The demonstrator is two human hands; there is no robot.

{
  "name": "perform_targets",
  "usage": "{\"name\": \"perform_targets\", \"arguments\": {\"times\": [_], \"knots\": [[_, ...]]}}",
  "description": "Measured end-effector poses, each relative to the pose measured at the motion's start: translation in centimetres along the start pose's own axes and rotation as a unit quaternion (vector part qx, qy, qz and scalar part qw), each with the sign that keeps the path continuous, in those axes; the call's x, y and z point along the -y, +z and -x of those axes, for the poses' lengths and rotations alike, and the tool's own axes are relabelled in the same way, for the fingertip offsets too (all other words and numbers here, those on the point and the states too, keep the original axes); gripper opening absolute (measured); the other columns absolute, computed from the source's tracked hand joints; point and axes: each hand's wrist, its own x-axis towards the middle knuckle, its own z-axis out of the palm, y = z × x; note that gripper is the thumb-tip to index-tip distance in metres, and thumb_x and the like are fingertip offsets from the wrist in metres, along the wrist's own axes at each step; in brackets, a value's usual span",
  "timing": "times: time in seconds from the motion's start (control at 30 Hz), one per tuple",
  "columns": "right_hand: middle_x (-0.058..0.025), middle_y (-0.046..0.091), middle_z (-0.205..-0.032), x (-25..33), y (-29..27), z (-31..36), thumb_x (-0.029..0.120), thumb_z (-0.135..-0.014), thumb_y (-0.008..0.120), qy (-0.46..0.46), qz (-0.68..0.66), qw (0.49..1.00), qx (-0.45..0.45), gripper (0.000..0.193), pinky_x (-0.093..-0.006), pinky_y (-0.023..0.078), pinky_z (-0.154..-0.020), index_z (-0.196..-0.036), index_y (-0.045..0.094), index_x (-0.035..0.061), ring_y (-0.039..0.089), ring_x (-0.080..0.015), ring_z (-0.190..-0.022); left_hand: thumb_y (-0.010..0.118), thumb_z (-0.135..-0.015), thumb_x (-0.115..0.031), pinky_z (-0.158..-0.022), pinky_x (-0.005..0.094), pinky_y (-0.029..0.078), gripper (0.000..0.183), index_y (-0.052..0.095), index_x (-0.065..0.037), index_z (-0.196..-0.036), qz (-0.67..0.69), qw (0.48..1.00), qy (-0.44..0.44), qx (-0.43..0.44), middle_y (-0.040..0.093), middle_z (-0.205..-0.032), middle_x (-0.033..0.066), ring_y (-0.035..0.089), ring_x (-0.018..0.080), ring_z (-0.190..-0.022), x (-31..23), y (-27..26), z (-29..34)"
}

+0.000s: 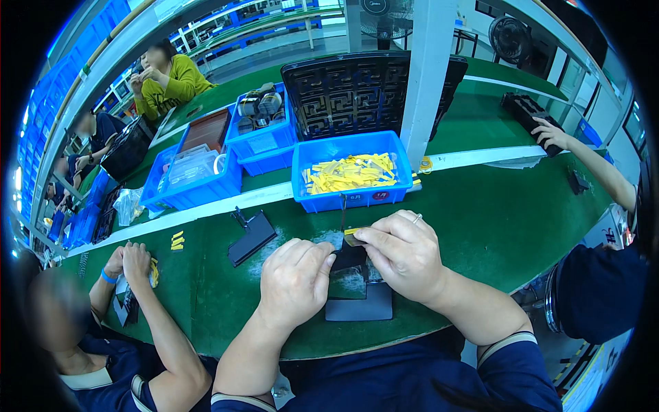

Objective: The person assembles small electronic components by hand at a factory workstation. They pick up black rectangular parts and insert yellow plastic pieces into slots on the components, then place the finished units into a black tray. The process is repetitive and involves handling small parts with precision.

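In front of me a black part with a flat rectangular plate [359,311] stands on the green workbench. My left hand [294,280] is closed, thumb and forefinger pinching the upper left edge of this part. Above the part's top, my right hand [405,255] pinches a small yellow strip [352,232] with a darker piece at its end. The fingers hide much of the part's upper section. To the left of my left hand, a similar black part [252,238] lies tilted on the bench.
A blue bin [300,191] full of yellow strips stands just beyond my hands. Further left are more blue bins [199,194], and a black patterned tray [347,89] leans behind. A co-worker's hands [130,262] work at left; another's hand [551,133] touches a black tray at right.
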Motion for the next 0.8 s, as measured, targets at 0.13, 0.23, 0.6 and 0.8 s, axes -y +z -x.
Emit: {"name": "perform_targets", "arguments": {"times": [0.13,0.23,0.6,0.8], "knots": [[-0.0066,0.059,-0.077,-0.13,0.09,0.04,-0.002,-0.063,0.070,-0.022,0.011,1.000,-0.019,0.030,-0.0338,0.045,-0.060,-0.093,0.066,-0.0002,0.057,-0.0220,-0.067,0.065,-0.076,0.000,-0.056,0.0377,0.045,0.007,0.062,-0.001,-0.082,-0.008,1.000,-0.004,-0.003,0.059,-0.068,0.0108,0.056,0.0285,-0.059,-0.20,-0.12,-0.08],[-0.0065,0.059,-0.077,0.06,0.05,-0.15,-0.002,-0.063,0.070,-0.036,0.026,0.999,-0.020,0.030,-0.0339,0.045,-0.060,-0.093,0.067,-0.0004,0.057,-0.0221,-0.067,0.065,-0.076,0.000,-0.056,0.0379,0.045,0.007,0.062,-0.001,-0.082,0.001,1.000,-0.010,0.004,0.059,-0.068,0.0110,0.056,0.0286,-0.060,-0.14,-0.21,-0.09],[-0.0069,0.060,-0.078,0.14,0.09,-0.06,-0.003,-0.064,0.069,-0.037,0.021,0.999,-0.014,0.030,-0.0338,0.045,-0.060,-0.093,0.067,-0.0011,0.058,-0.0221,-0.068,0.065,-0.077,-0.001,-0.055,0.0382,0.044,0.006,0.062,-0.002,-0.082,0.012,1.000,-0.021,0.010,0.057,-0.067,0.0111,0.055,0.0287,-0.059,-0.32,-0.24,-0.04],[-0.0071,0.060,-0.078,0.18,0.42,0.01,-0.004,-0.064,0.070,-0.024,0.012,0.999,-0.032,0.029,-0.0341,0.045,-0.061,-0.092,0.067,-0.0009,0.058,-0.0220,-0.068,0.065,-0.076,0.000,-0.056,0.0385,0.044,0.006,0.062,-0.001,-0.082,0.004,1.000,-0.010,0.007,0.058,-0.068,0.0115,0.056,0.0292,-0.060,-0.31,-0.22,-0.07]]}}
